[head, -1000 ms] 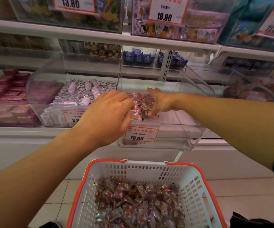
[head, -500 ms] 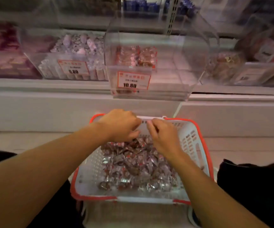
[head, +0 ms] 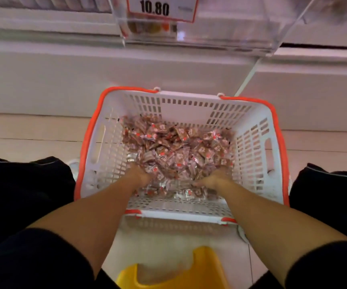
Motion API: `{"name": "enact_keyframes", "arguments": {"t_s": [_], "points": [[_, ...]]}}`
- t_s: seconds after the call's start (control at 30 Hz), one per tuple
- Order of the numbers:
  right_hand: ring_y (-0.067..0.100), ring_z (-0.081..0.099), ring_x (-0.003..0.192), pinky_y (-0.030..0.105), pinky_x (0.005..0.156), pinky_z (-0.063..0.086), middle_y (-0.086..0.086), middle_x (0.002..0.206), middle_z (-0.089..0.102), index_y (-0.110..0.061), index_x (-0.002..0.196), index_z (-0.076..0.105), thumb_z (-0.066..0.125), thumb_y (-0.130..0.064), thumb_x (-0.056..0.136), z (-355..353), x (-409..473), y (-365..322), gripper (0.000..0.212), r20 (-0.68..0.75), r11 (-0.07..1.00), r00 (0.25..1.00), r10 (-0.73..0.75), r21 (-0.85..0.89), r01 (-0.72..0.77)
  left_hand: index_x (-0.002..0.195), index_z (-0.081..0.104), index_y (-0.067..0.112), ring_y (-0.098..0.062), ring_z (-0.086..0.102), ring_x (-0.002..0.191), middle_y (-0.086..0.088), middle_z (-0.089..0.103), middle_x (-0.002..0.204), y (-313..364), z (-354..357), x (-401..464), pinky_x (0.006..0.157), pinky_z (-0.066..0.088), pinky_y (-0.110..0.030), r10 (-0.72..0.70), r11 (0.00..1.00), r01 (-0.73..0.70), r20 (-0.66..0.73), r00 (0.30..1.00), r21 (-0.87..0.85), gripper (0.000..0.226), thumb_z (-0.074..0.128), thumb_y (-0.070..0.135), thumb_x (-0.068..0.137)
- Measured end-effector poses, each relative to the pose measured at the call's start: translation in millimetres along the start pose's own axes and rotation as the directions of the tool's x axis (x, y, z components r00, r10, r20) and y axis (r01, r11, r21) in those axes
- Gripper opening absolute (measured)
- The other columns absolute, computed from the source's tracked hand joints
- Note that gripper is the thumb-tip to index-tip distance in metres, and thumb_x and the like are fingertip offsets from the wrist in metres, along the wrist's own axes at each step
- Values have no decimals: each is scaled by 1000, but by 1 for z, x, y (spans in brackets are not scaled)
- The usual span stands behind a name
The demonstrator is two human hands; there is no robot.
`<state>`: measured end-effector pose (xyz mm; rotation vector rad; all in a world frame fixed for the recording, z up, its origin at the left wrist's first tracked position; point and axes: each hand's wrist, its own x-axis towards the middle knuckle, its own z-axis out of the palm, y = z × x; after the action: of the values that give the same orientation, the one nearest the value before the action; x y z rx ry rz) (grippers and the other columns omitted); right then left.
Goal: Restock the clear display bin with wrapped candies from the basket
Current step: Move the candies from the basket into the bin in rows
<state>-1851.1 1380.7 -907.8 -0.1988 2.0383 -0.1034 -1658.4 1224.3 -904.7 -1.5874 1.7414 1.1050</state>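
Observation:
A white basket with an orange rim (head: 258,155) stands on the floor in front of me, holding a heap of brown and red wrapped candies (head: 176,147). Both my hands are down in the near part of the heap. My left hand (head: 140,177) is half buried on the left side. My right hand (head: 212,180) lies on the right side with its fingers dug in among the wrappers. The candies hide the fingers of both hands. The bottom of the clear display bin (head: 220,28) with a 10.80 price tag (head: 160,8) shows at the top.
A white shelf base (head: 64,76) runs behind the basket. A yellow stool (head: 168,272) sits at the bottom between my knees. My dark trouser legs flank the basket on both sides, over a pale tiled floor (head: 32,130).
My hands went from the basket's far rim down into the near part of the candy heap. The view tilted further down, so most of the display bin left the frame.

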Motion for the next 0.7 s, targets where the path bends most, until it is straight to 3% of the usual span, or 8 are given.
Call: {"name": "enact_keyframes", "arguments": {"t_s": [0.1,0.17,0.23,0.33,0.47,0.6,0.7], "points": [[34,49,130,39,105,46,17,146,46,-8,147,35,90,-38,67,10,5,-10,102,-111,993,988,-105,44,111,151,20,-3,-37,30,142,-23,25,157,8,15,12,115,31,-42,-39,999,42,-96,995,28,93,51,61,92],[35,50,129,40,104,46,17,147,43,-13,150,26,92,-25,67,19,7,-20,107,-88,971,984,-153,171,167,152,11,-7,-36,21,147,-25,16,160,15,15,13,118,21,-39,-53,998,56,-168,984,12,96,42,63,94],[31,54,122,38,101,48,14,141,48,-14,147,25,90,-18,69,27,10,-29,102,-78,940,984,-158,294,175,153,5,-2,-37,24,145,-24,16,160,17,15,16,117,24,-41,-118,988,101,-144,982,-120,101,57,57,90],[27,65,105,42,92,56,5,113,64,-12,129,45,86,-17,75,33,14,-32,69,-97,933,974,-204,283,223,153,19,6,-37,39,138,-20,31,155,14,21,21,115,34,-45,-63,974,39,-100,993,-221,102,77,45,79],[28,75,77,43,74,62,13,107,69,-4,116,58,82,-18,81,30,14,-35,45,-22,924,980,-197,329,193,150,24,8,-34,48,131,-17,47,145,20,27,18,112,38,-44,-19,955,-1,-67,998,-298,110,90,30,65],[24,76,72,36,65,63,15,100,72,-3,104,64,80,-8,82,26,10,-40,27,61,885,980,-190,443,144,107,61,10,-26,64,102,-8,69,105,20,31,18,93,52,-38,58,962,-77,-81,995,-262,44,85,24,74],[25,75,86,40,74,63,14,101,72,-5,103,62,78,-6,83,22,5,-41,25,133,817,968,-211,568,100,89,65,8,-24,65,81,-11,70,90,24,30,15,83,57,-37,110,970,-107,1,994,-218,32,80,35,79]]}}
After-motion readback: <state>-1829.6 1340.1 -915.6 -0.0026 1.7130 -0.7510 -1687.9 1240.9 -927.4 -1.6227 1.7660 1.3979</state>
